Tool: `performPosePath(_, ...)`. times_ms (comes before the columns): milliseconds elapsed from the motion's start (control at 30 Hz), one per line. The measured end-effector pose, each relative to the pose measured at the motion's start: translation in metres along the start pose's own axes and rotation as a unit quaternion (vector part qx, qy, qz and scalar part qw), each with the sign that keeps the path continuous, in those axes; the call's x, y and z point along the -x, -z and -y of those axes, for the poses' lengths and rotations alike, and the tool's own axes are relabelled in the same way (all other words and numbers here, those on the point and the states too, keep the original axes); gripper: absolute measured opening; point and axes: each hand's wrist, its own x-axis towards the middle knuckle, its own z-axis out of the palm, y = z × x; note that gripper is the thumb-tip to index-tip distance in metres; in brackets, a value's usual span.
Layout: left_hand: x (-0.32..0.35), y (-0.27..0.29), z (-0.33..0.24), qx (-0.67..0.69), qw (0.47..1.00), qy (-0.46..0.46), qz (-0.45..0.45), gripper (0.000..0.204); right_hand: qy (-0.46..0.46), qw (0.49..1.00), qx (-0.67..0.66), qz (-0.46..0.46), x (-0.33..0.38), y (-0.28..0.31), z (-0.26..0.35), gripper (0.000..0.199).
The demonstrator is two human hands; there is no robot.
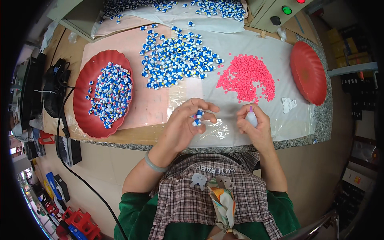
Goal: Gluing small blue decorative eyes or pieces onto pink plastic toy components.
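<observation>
My left hand [188, 124] holds a small blue and white plastic part [197, 118] between thumb and fingertips, just above the clear plastic sheet [240, 48]. My right hand [254, 126] grips a small white squeeze bottle [251, 118] with a pink tip pointing up. A heap of pink pellets [248, 78] lies just beyond the right hand. Beyond the left hand a loose pile of blue and white parts [176, 60] is spread over the sheet.
A red scalloped plate [86, 120] at the left holds several blue and white parts. An empty red plate [308, 72] stands at the right, with a crumpled white scrap [289, 105] beside it. More parts lie on a far sheet [180, 18]. Black cables [60, 120] run down the left.
</observation>
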Motion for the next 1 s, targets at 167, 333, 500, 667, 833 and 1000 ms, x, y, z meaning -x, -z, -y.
performPosePath(167, -0.032, 0.010, -0.022, -0.526, 0.791, -0.308, -0.046, 0.014, 0.000, 1.000, 0.014, -0.003, 0.003, 0.005, -0.002, 0.012)
performPosePath(333, -0.056, 0.001, -0.034, -0.736, 0.549, -0.387, -0.084, 0.017, 0.029, 0.998, 0.053, -0.001, 0.002, 0.005, -0.007, 0.010)
performPosePath(500, -0.064, 0.006, -0.029, -0.805, 0.482, -0.344, -0.019, 0.017, 0.048, 0.995, 0.084, -0.003, 0.003, 0.008, -0.006, 0.010)
performPosePath(667, -0.057, 0.009, -0.023, -0.788, 0.526, -0.320, 0.018, 0.018, 0.008, 0.997, 0.069, -0.019, 0.006, 0.014, -0.005, 0.015)
performPosePath(833, -0.054, 0.004, -0.020, -0.802, 0.517, -0.300, 0.017, 0.017, 0.037, 0.998, 0.036, -0.025, 0.007, 0.019, -0.010, 0.020)
performPosePath(1000, -0.050, 0.008, -0.008, -0.718, 0.612, -0.330, 0.021, 0.014, 0.033, 0.997, -0.071, 0.004, 0.010, 0.022, -0.003, 0.029)
